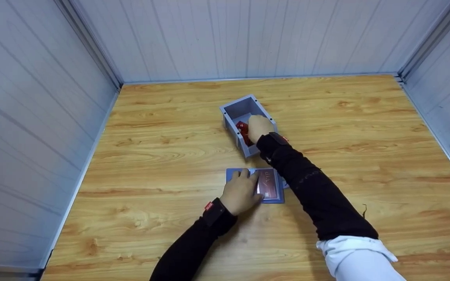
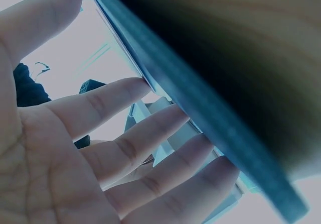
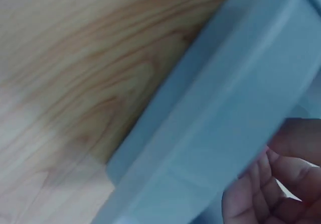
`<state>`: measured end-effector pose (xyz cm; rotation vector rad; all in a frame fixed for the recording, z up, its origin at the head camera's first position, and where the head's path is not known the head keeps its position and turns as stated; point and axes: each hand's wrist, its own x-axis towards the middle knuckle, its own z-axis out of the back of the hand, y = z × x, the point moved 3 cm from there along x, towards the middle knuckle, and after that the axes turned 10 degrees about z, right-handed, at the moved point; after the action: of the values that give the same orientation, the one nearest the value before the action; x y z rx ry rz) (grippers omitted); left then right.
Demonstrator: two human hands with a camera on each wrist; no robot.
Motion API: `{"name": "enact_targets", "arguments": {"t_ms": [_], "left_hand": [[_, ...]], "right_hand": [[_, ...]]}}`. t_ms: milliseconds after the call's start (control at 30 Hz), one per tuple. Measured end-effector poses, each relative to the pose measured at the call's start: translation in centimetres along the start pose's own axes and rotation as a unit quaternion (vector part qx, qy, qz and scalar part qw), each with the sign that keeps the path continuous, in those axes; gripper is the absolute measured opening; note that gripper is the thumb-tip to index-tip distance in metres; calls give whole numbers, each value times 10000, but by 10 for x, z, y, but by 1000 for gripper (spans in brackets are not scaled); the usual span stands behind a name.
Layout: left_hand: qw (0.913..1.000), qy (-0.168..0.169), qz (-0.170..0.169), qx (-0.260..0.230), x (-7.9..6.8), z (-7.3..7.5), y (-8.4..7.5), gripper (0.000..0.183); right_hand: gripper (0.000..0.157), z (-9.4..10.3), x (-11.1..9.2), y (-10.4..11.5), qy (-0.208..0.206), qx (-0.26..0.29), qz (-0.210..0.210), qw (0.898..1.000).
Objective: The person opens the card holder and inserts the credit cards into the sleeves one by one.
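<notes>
A flat blue rectangular case [image 1: 280,200] with a dark reddish, lettered panel [image 1: 268,183] lies on the table. My left hand [image 1: 240,193] rests on its left part; in the left wrist view, the extended fingertips [image 2: 138,86] touch the case along its edge [image 2: 200,118]. Farther off stands a grey open bin [image 1: 231,128], holding a red packet-like thing [image 1: 243,130]. Into this bin reaches my right hand [image 1: 259,128], right beside the red thing. The right wrist view shows bent fingers [image 3: 241,199] partly hidden by the bin wall [image 3: 200,128]; I cannot tell whether they grip anything.
The wood-grain table [image 1: 162,148] is bounded by white panels at the back [image 1: 229,39], left [image 1: 33,117] and right [image 1: 443,89]. My right forearm [image 1: 315,191] passes over the right edge of the case, where a small bluish piece [image 1: 285,184] sticks out.
</notes>
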<state>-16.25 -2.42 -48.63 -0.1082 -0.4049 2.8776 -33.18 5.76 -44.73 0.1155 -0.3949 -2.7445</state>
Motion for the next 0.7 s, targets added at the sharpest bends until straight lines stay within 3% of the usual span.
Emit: {"name": "enact_targets", "arguments": {"t_ms": [333, 567, 700], "left_hand": [[9999, -94, 40, -61, -2, 2, 2, 62], [10000, -37, 21, -60, -1, 0, 2, 61], [9999, 53, 49, -87, 0, 0, 1, 62]], "right_hand": [[18, 31, -19, -8, -240, 1184, 438, 9917], [12, 56, -46, -23, -723, 2104, 496, 9737], [9, 58, -66, -32, -775, 2640, 399, 9606]]}}
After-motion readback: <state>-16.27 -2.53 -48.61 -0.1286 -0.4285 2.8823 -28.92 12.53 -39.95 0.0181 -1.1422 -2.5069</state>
